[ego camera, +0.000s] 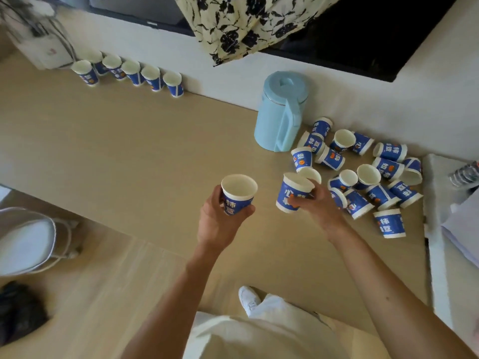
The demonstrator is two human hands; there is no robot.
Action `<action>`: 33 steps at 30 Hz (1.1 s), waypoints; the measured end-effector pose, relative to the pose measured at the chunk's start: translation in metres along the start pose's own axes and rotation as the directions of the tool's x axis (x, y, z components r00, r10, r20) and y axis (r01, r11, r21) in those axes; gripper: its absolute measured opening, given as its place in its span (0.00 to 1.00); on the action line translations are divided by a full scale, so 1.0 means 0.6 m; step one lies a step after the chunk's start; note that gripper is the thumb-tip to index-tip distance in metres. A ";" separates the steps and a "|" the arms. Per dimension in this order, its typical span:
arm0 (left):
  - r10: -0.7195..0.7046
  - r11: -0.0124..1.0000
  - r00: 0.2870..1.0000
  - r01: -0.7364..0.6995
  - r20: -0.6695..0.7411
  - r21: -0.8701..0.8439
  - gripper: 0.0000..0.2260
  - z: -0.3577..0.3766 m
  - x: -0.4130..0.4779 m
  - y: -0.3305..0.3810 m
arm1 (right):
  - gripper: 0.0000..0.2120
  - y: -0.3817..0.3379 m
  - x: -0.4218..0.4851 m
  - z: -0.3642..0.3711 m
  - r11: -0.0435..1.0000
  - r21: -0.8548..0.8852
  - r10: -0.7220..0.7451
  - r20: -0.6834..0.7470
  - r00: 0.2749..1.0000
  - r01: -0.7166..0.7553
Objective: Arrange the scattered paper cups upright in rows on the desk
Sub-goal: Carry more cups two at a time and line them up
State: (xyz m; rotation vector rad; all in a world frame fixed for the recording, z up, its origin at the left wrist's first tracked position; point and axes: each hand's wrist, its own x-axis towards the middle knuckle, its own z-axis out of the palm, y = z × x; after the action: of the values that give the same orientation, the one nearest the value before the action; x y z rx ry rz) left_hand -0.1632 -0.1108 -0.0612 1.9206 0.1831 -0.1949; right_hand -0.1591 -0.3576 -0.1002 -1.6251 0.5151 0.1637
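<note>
My left hand [220, 221] grips a blue-and-white paper cup [238, 194], upright with its mouth up, above the wooden desk [129, 151]. My right hand [318, 203] holds a second blue cup [293, 193], tilted, at the left edge of the scattered pile [375, 172]. That pile has several cups lying on their sides and a few standing, right of centre. A row of several upright cups [129, 72] stands along the wall at the far left.
A light blue lidded jug [281, 112] stands by the wall just left of the pile. A white ledge with papers and a plastic bottle [464, 174] borders the desk on the right. A white chair [26, 242] sits at lower left. A floral curtain [246, 24] hangs above.
</note>
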 end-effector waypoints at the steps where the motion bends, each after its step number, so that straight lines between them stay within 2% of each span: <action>1: -0.007 1.000 1.000 0.007 -0.018 -0.008 0.22 -0.025 0.005 -0.008 | 0.23 -0.008 0.004 0.031 1.000 -0.010 -0.015 0.005 1.000 0.015; 9: -0.015 0.998 0.989 0.005 -0.148 -0.064 0.23 -0.229 0.062 -0.047 | 0.24 -0.088 0.028 0.273 0.992 -0.005 -0.125 0.115 0.985 0.126; 14: 0.002 0.997 0.981 -0.017 -0.193 -0.073 0.23 -0.362 0.104 -0.069 | 0.28 -0.129 0.034 0.422 0.984 0.038 -0.180 0.170 0.969 0.176; 19: 0.012 0.997 0.973 -0.028 -0.231 -0.068 0.27 -0.477 0.131 -0.095 | 0.28 -0.137 0.040 0.548 0.986 0.087 -0.155 0.158 0.975 0.142; 22: 0.002 0.998 0.971 -0.017 -0.237 -0.060 0.27 -0.533 0.156 -0.109 | 0.29 -0.135 0.045 0.608 0.987 0.115 -0.124 0.140 0.982 0.108; 25: -0.008 0.999 0.971 -0.001 -0.238 -0.038 0.26 -0.577 0.194 -0.122 | 0.26 -0.137 0.062 0.660 0.987 0.141 -0.093 0.122 0.988 0.075; 33: -0.045 0.999 0.973 0.050 -0.225 0.016 0.25 -0.672 0.346 -0.174 | 0.26 -0.152 0.187 0.821 0.985 0.156 -0.092 0.152 0.984 0.068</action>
State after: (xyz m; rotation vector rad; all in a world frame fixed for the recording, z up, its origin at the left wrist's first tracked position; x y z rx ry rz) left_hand 0.0348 0.3101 -0.0633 1.9594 0.3799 -0.0102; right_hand 0.0743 0.0992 -0.1269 -1.4690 0.3308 0.1883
